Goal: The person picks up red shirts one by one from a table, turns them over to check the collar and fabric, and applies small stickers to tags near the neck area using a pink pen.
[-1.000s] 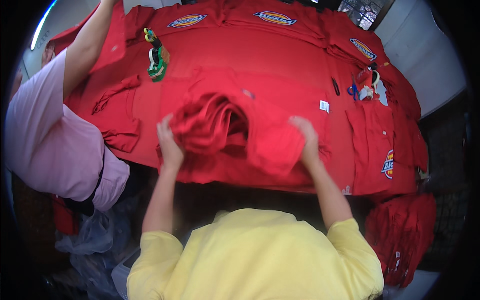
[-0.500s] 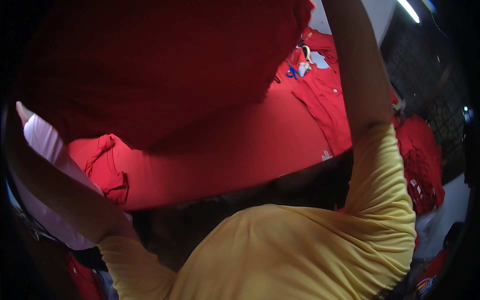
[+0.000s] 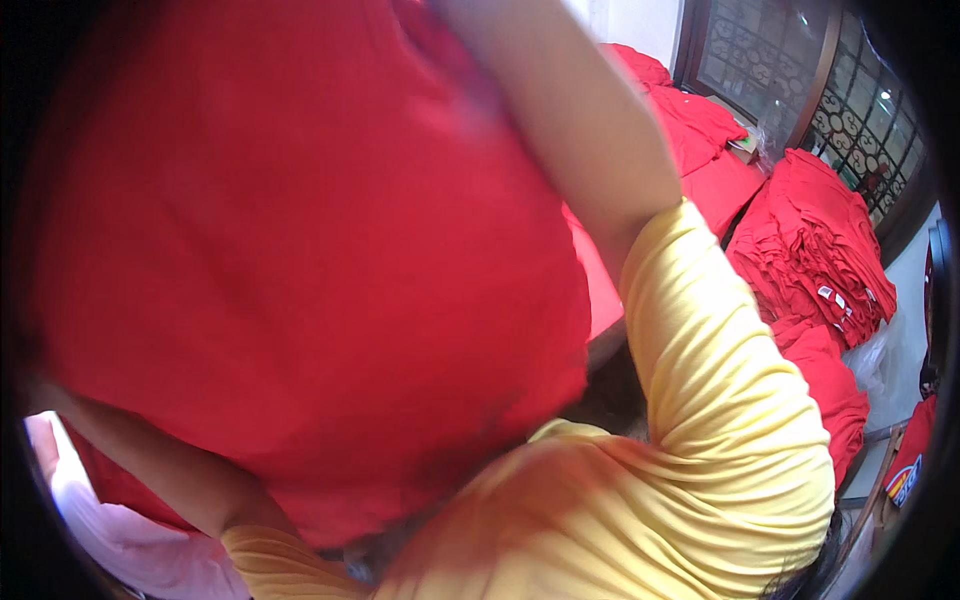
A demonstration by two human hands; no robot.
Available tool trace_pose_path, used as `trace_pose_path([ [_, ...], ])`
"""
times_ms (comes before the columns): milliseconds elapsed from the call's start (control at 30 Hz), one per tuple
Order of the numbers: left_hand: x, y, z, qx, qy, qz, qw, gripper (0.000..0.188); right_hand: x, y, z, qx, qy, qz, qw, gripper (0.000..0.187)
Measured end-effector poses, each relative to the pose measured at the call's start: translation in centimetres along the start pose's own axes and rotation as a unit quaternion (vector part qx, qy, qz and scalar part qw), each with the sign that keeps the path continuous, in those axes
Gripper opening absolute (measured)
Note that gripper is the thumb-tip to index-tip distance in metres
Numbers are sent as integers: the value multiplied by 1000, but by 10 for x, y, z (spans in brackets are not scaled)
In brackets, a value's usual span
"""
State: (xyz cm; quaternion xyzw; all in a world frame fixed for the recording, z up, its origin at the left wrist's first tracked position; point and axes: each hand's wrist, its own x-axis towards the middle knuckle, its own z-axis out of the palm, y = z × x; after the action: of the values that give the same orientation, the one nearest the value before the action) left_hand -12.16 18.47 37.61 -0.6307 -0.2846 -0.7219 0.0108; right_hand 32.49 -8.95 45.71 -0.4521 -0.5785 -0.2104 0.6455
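Note:
A large red garment (image 3: 300, 250) hangs spread out in front of me and fills most of the view. It looks like a shirt, though its full outline runs past the frame. My right forearm (image 3: 580, 110) reaches up along the garment's right side, and its hand lies beyond the top edge. On the lower left, my left forearm (image 3: 170, 465) stretches out under the garment. My left hand (image 3: 45, 392) fades into the dark rim beside the cloth, its fingers hidden. What either hand grips does not show.
To the right stands a tall pile of red garments (image 3: 815, 250), with more red clothing (image 3: 700, 125) behind it by a grilled window (image 3: 870, 120). A strip of the red-covered table (image 3: 598, 285) shows past the cloth. At lower left is a person's pale pink sleeve (image 3: 150, 550).
The red garment has come down and closer, covering most of the table. My right arm has swung left, and my left forearm sits lower. The view has turned right and brightened.

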Motion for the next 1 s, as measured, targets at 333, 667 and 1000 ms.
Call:
trace_pose_path([
  [333, -44, -99, 203, 76, -5, 177, 981, 35, -82, 182, 38, 267, -87, 303, 911, 19],
  [667, -78, -176, 438, 251, -289, -87, 920, 66, -131, 458, 104, 233, -62, 531, 813, 37],
  [1000, -324, -21, 246, 179, -510, -150, 828, 55, -299, 442, -12, -297, -437, 343, 777, 31],
])
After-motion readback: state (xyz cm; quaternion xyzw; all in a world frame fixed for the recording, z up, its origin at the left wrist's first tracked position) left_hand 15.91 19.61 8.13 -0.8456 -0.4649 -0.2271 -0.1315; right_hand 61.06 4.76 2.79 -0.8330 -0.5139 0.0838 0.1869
